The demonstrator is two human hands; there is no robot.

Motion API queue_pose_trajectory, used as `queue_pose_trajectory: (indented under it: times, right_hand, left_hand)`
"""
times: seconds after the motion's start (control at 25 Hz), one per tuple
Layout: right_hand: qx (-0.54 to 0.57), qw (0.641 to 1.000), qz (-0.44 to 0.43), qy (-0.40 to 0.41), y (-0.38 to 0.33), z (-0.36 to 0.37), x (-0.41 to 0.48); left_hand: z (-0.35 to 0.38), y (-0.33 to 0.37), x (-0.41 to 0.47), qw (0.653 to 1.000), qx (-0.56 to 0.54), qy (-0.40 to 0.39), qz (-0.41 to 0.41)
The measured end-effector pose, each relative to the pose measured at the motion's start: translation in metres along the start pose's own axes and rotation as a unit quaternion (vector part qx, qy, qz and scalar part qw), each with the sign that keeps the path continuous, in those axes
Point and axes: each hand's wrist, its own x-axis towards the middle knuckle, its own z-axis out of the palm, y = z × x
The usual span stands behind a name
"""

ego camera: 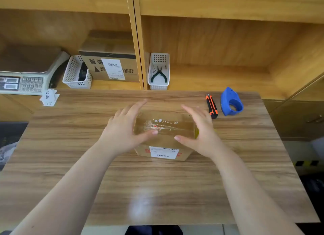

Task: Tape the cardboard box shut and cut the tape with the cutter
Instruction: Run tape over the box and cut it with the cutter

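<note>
Brown cardboard sits at the middle of your wood-grain table (157, 191): the small cardboard box (164, 129) rests between your two hands, with a white shipping label (164, 152) on the side facing you and torn scraps of old tape and label across its top. Your left hand (124, 129) is against the box's left side, fingers spread and straight, thumb reaching over the top edge. Your right hand (201, 131) mirrors it on the right side, fingers loose and extended, thumb tip on the top near the front edge. Neither hand holds anything; whether the palms actually press the box walls is hard to tell, as the frame is blurred there.

The orange and black cutter (211, 106) lies flat on the table beyond your right hand, near the far edge. Just to its right stands the blue tape dispenser (231, 102) (apart from the cutter, not touching).

On the shelf behind are a white basket (158, 84) with pliers (159, 74), another white basket (73, 77), a larger labelled carton (112, 66) and a weighing scale (22, 82).
</note>
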Motion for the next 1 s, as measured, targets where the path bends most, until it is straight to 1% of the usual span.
queue_pose_trajectory:
  times: [0.08, 0.2, 0.28, 0.48, 0.64, 0.72, 0.88, 1.0]
  right_hand:
    - [-0.025, 1.000, -0.018, -0.004, 0.006, 0.009, 0.003]
    - [-0.060, 0.997, 0.001, -0.039, 0.025, 0.027, 0.008]
    - [-0.109, 0.992, 0.009, -0.063, 0.033, 0.030, 0.014]
    - [-0.266, 0.955, -0.021, -0.127, 0.044, 0.035, 0.019]
    - [-0.314, 0.942, -0.033, -0.116, 0.046, 0.041, 0.016]
    - [-0.311, 0.944, -0.023, -0.104, 0.045, 0.046, 0.015]
    - [-0.244, 0.966, 0.038, -0.076, 0.041, 0.059, 0.020]
    - [-0.154, 0.979, 0.083, -0.106, 0.032, 0.049, 0.032]
  left_hand:
    - [0.008, 0.001, 0.002, 1.000, -0.001, -0.020, 0.006]
    - [0.031, -0.003, 0.002, 0.998, 0.024, -0.061, 0.008]
    - [0.051, -0.008, 0.003, 0.995, 0.035, -0.090, 0.005]
    - [0.087, -0.012, 0.006, 0.984, 0.111, -0.143, -0.004]
    - [0.104, -0.007, 0.006, 0.974, 0.180, -0.137, -0.017]
    - [0.108, -0.006, 0.010, 0.968, 0.207, -0.141, -0.022]
    - [0.101, -0.010, 0.035, 0.956, 0.243, -0.161, -0.025]
    - [0.090, -0.011, 0.055, 0.947, 0.259, -0.190, -0.030]
